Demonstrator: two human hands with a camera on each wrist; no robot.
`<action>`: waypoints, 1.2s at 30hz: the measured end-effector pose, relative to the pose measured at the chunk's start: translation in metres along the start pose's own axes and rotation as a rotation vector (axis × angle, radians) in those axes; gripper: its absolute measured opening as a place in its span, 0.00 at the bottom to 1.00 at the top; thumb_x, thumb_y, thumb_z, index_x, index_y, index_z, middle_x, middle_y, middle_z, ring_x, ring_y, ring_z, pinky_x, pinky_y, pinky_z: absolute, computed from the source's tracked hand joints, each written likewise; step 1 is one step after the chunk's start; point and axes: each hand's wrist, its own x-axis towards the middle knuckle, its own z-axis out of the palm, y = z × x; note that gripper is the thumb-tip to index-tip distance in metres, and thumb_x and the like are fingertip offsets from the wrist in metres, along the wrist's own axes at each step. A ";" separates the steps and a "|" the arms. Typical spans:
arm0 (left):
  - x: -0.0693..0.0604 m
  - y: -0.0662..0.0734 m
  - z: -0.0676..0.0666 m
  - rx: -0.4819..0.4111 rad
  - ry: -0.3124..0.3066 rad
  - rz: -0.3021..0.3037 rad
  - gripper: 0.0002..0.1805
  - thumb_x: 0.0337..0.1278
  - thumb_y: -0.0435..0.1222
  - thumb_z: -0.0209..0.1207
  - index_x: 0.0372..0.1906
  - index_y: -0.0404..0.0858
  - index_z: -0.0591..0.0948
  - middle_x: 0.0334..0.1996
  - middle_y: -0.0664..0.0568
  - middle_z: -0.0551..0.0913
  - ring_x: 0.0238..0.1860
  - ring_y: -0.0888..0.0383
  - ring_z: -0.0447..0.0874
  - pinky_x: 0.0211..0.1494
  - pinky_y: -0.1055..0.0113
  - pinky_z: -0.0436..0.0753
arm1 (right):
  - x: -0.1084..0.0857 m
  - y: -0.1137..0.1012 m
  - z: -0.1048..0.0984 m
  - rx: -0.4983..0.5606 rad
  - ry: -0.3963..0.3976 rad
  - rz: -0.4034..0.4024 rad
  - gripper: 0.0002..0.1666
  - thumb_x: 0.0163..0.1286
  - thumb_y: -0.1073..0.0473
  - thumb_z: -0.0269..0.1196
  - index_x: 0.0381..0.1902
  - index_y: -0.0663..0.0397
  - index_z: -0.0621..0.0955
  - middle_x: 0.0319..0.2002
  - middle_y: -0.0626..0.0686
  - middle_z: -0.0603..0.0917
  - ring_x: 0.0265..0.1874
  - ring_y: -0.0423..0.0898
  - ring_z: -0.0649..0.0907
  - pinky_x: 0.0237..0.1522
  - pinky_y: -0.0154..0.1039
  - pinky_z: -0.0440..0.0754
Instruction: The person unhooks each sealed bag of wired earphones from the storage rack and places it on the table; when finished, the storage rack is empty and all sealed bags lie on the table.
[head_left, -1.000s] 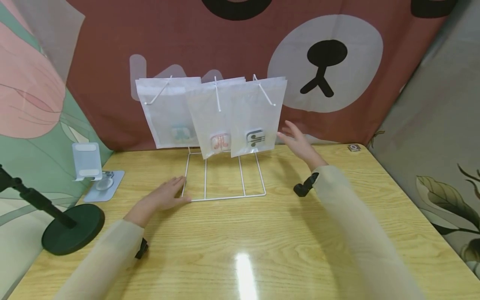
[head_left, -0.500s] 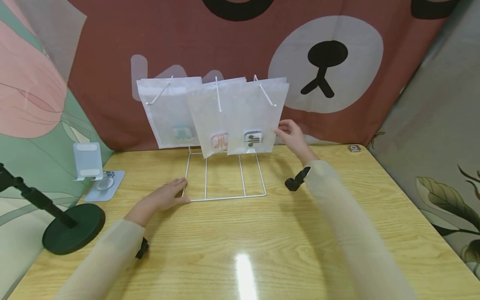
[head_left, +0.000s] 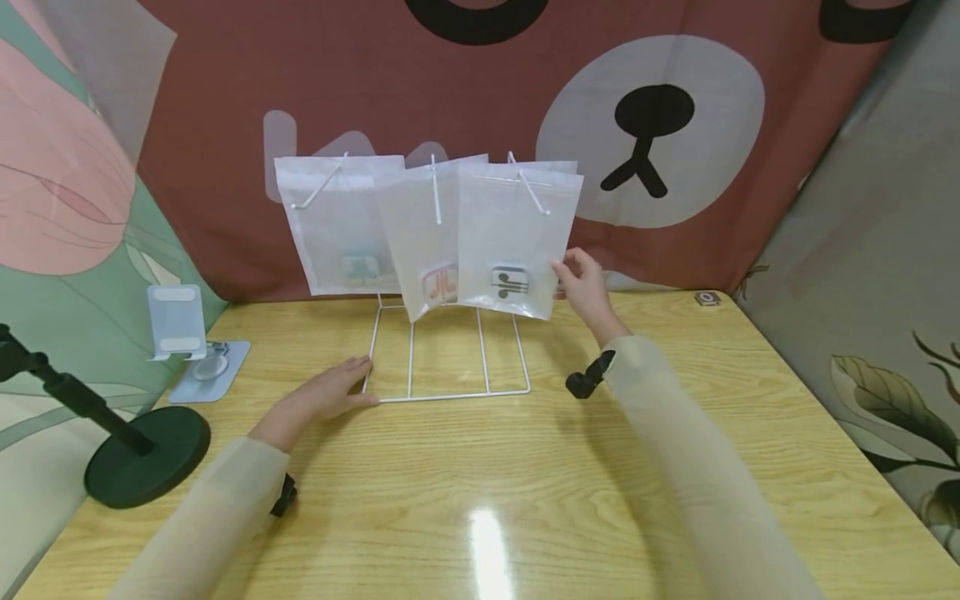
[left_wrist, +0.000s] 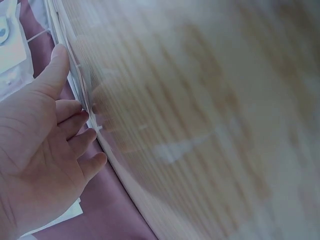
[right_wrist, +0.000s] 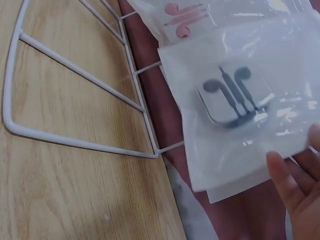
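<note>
Three bags [head_left: 420, 242] on hooks of white wire rack [head_left: 450, 397]. Pinching outer edge of rack's rightmost bag [head_left: 498, 225], dark earphones [head_left: 512, 282] showing through, with right hand [head_left: 585, 287]: thumb in front, fingers behind. Resting left hand [head_left: 322, 393] on rack's front-left base corner, fingers loose, thumb apart. Phone stand [head_left: 178, 321] left of rack; round black stand [head_left: 172, 442] likewise.
</note>
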 end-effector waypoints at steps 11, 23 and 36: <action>0.002 -0.003 0.002 0.000 0.005 0.003 0.42 0.62 0.51 0.53 0.68 0.25 0.54 0.67 0.30 0.51 0.66 0.34 0.46 0.65 0.43 0.51 | -0.014 -0.006 -0.003 0.027 0.152 -0.106 0.14 0.68 0.60 0.57 0.44 0.68 0.77 0.40 0.58 0.81 0.19 0.41 0.78 0.25 0.32 0.81; 0.003 -0.004 0.003 -0.003 -0.001 -0.009 0.43 0.62 0.52 0.52 0.68 0.25 0.54 0.67 0.31 0.52 0.66 0.35 0.46 0.65 0.43 0.51 | -0.052 -0.031 -0.022 0.063 0.124 -0.164 0.12 0.67 0.66 0.57 0.40 0.75 0.76 0.34 0.62 0.79 0.19 0.44 0.80 0.27 0.36 0.82; 0.002 -0.003 0.003 -0.014 0.008 -0.009 0.43 0.61 0.52 0.53 0.67 0.24 0.55 0.67 0.31 0.52 0.66 0.35 0.47 0.65 0.44 0.51 | -0.091 -0.048 -0.039 0.067 0.088 -0.177 0.11 0.66 0.68 0.57 0.40 0.76 0.77 0.28 0.54 0.80 0.20 0.40 0.81 0.27 0.33 0.82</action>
